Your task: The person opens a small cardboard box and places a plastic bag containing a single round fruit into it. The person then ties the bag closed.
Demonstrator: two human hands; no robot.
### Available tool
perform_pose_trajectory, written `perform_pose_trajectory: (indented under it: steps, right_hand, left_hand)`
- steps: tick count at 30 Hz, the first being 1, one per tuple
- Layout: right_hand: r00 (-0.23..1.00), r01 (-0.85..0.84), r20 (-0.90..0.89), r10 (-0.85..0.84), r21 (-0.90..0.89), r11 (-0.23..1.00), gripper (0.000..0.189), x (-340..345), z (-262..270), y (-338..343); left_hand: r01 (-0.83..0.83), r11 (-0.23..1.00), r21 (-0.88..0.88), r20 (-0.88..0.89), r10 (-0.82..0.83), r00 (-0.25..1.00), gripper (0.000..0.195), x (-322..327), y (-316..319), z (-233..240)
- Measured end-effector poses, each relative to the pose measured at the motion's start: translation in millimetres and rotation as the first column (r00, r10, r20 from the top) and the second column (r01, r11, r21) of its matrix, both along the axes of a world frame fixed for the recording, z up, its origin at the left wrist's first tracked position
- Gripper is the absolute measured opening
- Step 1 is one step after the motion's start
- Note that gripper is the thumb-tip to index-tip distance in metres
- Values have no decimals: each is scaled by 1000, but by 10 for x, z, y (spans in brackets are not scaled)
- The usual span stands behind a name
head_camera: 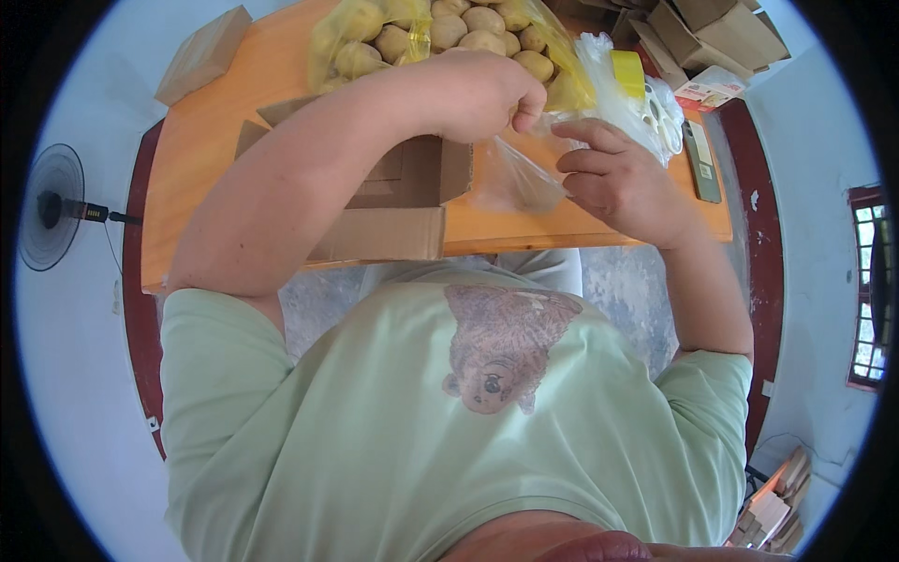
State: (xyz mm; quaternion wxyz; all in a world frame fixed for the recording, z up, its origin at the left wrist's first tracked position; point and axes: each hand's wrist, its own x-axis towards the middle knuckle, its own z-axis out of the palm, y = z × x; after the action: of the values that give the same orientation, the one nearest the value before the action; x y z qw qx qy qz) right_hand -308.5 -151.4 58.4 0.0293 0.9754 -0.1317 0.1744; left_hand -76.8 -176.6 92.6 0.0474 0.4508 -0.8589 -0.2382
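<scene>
A clear plastic bag [523, 179] hangs between my two hands, above the wooden table. My left hand [484, 95] reaches across from the left, its fingers bent down and closed at the bag's upper edge. On the right, my right hand [611, 175] has its fingers curled at the bag's other side, pinching the thin film. Below my left forearm stands an open cardboard box [383, 232], its flaps folded out; the part that shows inside holds nothing. Behind my left hand lies a yellow plastic bag [576, 70] full of potatoes [483, 42].
A roll of yellow tape [627, 74], white-handled scissors [657, 119] and crumpled clear bags [600, 84] lie at the right. Beyond them are a phone [701, 161] and opened cardboard boxes [709, 35]. A closed flat carton [204, 55] sits at the table's far left corner.
</scene>
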Motion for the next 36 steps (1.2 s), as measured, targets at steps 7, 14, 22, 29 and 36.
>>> perform_pose_trajectory:
  steps: [7,14,22,29,36]
  right_hand:
    - [993,30,-117,-28,19,999,15,-125,121,4]
    - [973,54,-230,-18,154,987,17,-166,160,43]
    - [998,51,17,-59,295,954,17,-205,148,-41]
    - [996,66,42,-81,270,961,19,-177,113,-93]
    - [989,94,71,-128,365,926,21,-220,15,-157]
  left_hand:
    - [60,997,-50,162,-51,986,21,25,96,-2]
    - [125,979,-162,154,-100,983,23,80,105,-85]
    - [319,934,-158,78,-310,947,18,146,184,-135]
    - [404,909,-103,169,-384,908,15,131,220,37]
    - [390,888,-245,113,-373,921,18,216,196,-109]
